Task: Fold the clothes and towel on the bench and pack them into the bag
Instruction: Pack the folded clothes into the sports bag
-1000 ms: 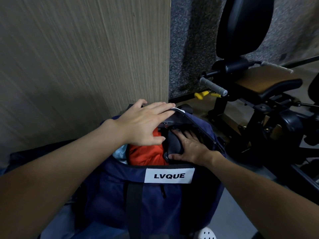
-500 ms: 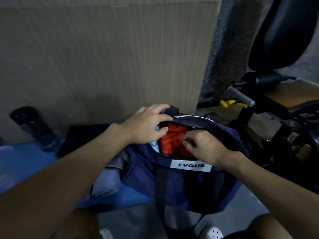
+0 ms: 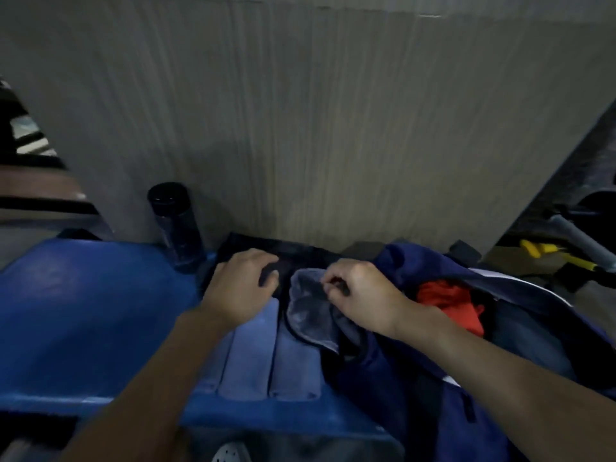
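A navy bag (image 3: 410, 368) sits open at the right end of the blue bench (image 3: 80, 315), with a red garment (image 3: 450, 301) showing inside. Left of the bag lies a grey towel (image 3: 310, 315) on top of a dark garment (image 3: 293, 251) against the wall. My right hand (image 3: 363, 298) pinches the towel's upper edge between thumb and fingers. My left hand (image 3: 240, 288) rests on the dark garment with its fingers curled down onto the fabric; whether it grips the cloth I cannot tell.
A dark water bottle (image 3: 176, 225) stands on the bench by the wall, left of the clothes. A panelled wall (image 3: 333, 128) rises right behind. Gym equipment with a yellow part (image 3: 546, 255) stands at the far right. A white shoe (image 3: 230, 453) shows below the bench.
My view swung left from the bag to the bench. Both hands left the bag's opening and moved left; the right one took hold of the grey towel, the left one landed on the dark garment.
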